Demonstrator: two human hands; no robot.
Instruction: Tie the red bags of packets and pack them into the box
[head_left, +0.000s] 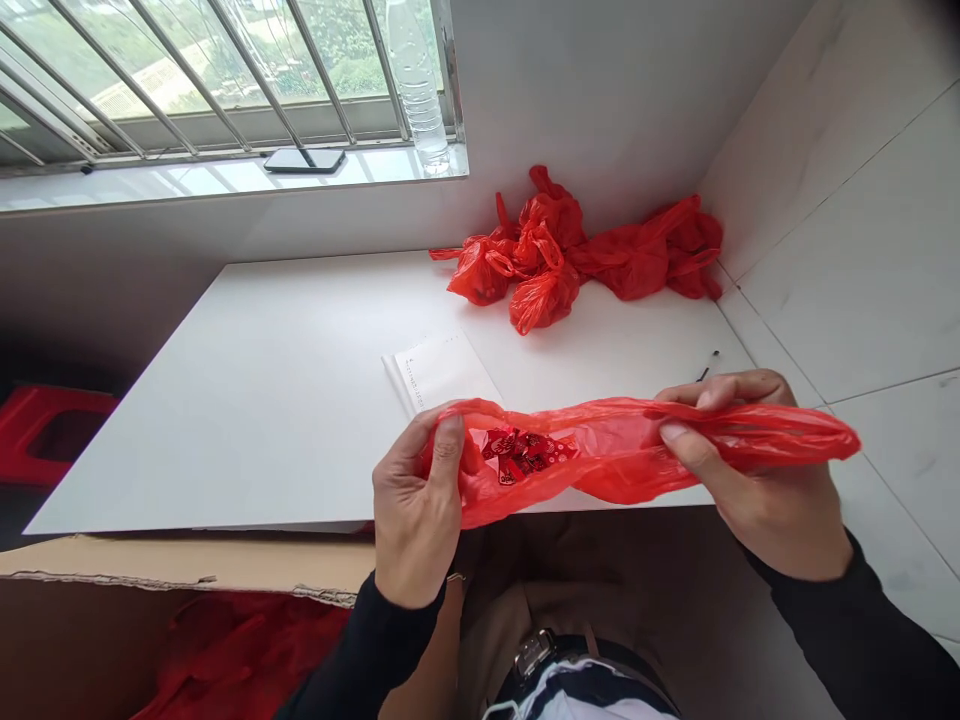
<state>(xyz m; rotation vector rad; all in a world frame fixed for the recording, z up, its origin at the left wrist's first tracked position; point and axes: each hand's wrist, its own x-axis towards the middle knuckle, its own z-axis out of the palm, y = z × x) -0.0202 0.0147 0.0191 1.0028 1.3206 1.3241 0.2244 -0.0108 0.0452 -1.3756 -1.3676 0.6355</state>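
Observation:
A thin red plastic bag (622,480) is stretched sideways between my two hands, above the table's front edge. My left hand (420,500) grips its left side, thumb on top. On the right, my right hand (765,470) pinches the gathered plastic between thumb and fingers, and a bunched end sticks out past it. Through the bag's open mouth, small red printed packets (525,455) show inside. How many packets there are I cannot tell.
Several knotted red bags (544,250) lie at the back of the white table (285,380). Behind my hands are a paper pad (442,370) and a pen (707,367). A cardboard box (187,560) holds red plastic. On the sill stand a bottle (424,100) and a phone (304,160).

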